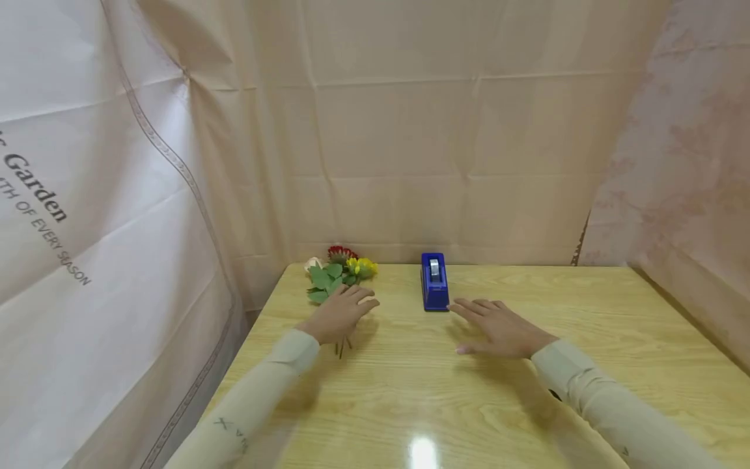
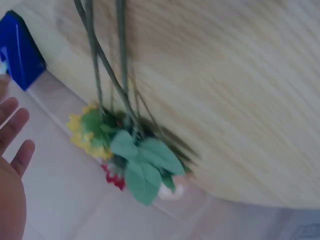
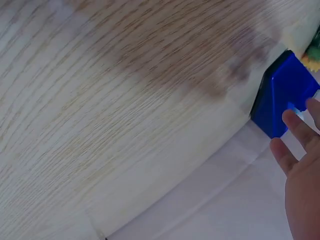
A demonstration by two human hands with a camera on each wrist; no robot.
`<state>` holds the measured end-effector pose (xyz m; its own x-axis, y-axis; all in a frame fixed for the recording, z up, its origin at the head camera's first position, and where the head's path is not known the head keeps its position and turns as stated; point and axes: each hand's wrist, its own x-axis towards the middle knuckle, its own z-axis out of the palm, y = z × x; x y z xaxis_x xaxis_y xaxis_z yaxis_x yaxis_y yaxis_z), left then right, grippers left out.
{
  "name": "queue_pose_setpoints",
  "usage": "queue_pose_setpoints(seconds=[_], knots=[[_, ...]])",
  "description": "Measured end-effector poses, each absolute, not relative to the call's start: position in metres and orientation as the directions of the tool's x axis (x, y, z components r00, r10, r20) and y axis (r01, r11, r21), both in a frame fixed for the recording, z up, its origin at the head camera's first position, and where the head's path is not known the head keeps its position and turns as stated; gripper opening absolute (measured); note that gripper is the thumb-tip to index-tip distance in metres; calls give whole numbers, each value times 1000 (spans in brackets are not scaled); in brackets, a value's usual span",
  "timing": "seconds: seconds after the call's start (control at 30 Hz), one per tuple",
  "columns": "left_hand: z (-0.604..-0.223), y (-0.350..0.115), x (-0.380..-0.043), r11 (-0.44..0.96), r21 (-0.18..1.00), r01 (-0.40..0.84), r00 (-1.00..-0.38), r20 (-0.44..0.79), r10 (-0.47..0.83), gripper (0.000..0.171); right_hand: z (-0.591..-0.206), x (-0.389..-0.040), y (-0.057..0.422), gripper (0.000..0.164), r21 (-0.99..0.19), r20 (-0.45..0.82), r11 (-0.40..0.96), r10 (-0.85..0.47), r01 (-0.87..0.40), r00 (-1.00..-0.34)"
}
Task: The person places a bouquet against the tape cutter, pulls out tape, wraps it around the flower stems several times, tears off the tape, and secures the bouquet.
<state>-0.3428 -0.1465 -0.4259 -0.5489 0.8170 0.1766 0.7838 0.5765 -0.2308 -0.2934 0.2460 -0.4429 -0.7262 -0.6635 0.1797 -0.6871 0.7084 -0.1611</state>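
Note:
A blue tape dispenser point(image 1: 435, 293) with a roll of clear tape stands near the table's far edge. To its left lie several flowers point(image 1: 361, 268), yellow, red and cream, with green leaves; their long stems point(image 2: 121, 50) show in the left wrist view. My left hand point(image 1: 342, 313) hovers over the stems, fingers loosely spread and holding nothing. It hides part of the stems in the head view. The right hand point(image 1: 502, 331) is above the table just right of the dispenser, fingers extended and its grasp empty. Whether a fingertip touches the dispenser I cannot tell.
The light wooden table point(image 1: 398, 404) reaches to a beige cloth point(image 1: 398, 130) hanging behind it. A printed white cloth point(image 1: 70, 312) hangs at the left and a patterned one point(image 1: 691, 176) at the right.

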Motion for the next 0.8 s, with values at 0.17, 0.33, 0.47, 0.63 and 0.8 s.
queue_pose_setpoints(seconds=[0.17,0.33,0.47,0.63,0.8], knots=[[-423,-167,-355,539,-426,727,-522,168,836,43,-438,-294,237,71,-177,187,691,-675,-701,-713],[-425,-180,-364,439,-613,657,-543,18,839,34,-437,-291,223,56,-181,162,678,-694,-712,-702],[-429,-183,-369,405,-653,640,-572,-52,819,43,-438,-289,214,46,-163,137,669,-712,-725,-689],[-436,-181,-371,378,-676,633,-570,-76,818,60,-441,-286,205,41,-234,87,641,-735,-731,-673],[-441,-178,-372,306,-719,623,-492,-56,869,47,-451,-286,198,38,-252,88,618,-752,-744,-654]])
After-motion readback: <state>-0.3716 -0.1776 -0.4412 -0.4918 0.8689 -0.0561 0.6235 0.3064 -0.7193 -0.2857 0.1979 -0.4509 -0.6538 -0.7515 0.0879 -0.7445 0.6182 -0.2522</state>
